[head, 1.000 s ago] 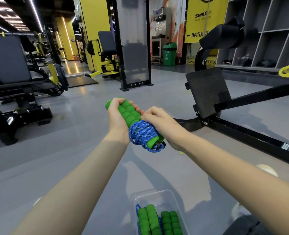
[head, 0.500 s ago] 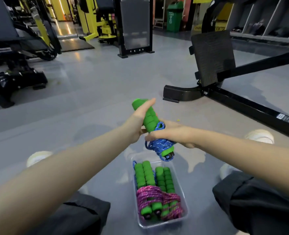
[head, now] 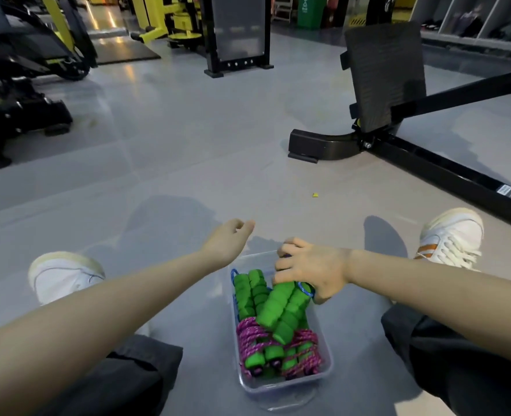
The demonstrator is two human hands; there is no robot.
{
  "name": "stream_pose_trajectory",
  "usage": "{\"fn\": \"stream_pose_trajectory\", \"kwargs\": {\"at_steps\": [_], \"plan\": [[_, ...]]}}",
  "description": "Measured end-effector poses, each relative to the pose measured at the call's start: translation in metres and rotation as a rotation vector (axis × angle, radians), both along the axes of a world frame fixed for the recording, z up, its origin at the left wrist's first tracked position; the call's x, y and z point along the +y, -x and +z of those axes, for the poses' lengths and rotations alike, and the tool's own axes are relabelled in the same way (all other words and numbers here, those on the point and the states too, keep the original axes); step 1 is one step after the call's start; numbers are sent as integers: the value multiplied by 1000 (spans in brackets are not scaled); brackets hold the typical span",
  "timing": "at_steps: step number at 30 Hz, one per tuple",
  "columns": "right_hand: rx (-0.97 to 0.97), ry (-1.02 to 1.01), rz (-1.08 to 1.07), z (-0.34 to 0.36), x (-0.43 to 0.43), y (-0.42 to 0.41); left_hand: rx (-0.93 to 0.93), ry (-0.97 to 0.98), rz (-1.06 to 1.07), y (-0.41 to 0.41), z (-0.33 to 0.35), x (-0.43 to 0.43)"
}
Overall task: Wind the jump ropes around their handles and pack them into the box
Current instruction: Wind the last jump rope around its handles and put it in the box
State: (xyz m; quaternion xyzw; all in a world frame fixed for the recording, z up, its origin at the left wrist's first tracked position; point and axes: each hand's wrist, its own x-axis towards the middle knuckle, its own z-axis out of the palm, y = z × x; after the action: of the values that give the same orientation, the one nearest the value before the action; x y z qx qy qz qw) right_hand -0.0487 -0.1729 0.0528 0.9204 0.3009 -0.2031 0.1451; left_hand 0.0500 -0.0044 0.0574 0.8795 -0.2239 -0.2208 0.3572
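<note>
A clear plastic box (head: 323, 373) sits on the grey floor between my feet. Inside lie two wound jump ropes with green foam handles, their pink cords (head: 248, 334) bundled at the near end. My right hand (head: 311, 267) grips the blue-corded end of a third jump rope (head: 278, 307), whose green handles slant down onto the others in the box. Most of its blue cord is hidden under my fingers. My left hand (head: 228, 243) hovers just left of the box's far rim, fingers loosely apart and holding nothing.
My white trainers (head: 65, 276) (head: 452, 238) flank the box, with my dark trouser legs nearer. A black gym machine frame with a footplate (head: 383, 76) runs along the right. More black and yellow machines (head: 23, 85) stand at the far left.
Both hands came down with the blue-corded rope from chest height to the box. My left hand let go of the handles, and my right hand now lays the rope into the box.
</note>
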Motion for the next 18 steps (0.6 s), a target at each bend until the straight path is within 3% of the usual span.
{"fn": "stream_pose_trajectory", "kwargs": {"at_steps": [3,6,12,14,18], "plan": [[-69,100,248,-13,-6,-7,-211,-262,-263,6,-10,4],[-167,61,376,-33,-5,-11,-273,-390,-446,15,-26,9],[-386,-18,495,-61,-9,-5,-319,-382,-505,33,-47,14],[-488,-50,480,-63,-11,-4,-228,-265,-380,35,-51,9],[-701,-247,169,-62,-17,-5,391,224,151,42,-46,-7]]}}
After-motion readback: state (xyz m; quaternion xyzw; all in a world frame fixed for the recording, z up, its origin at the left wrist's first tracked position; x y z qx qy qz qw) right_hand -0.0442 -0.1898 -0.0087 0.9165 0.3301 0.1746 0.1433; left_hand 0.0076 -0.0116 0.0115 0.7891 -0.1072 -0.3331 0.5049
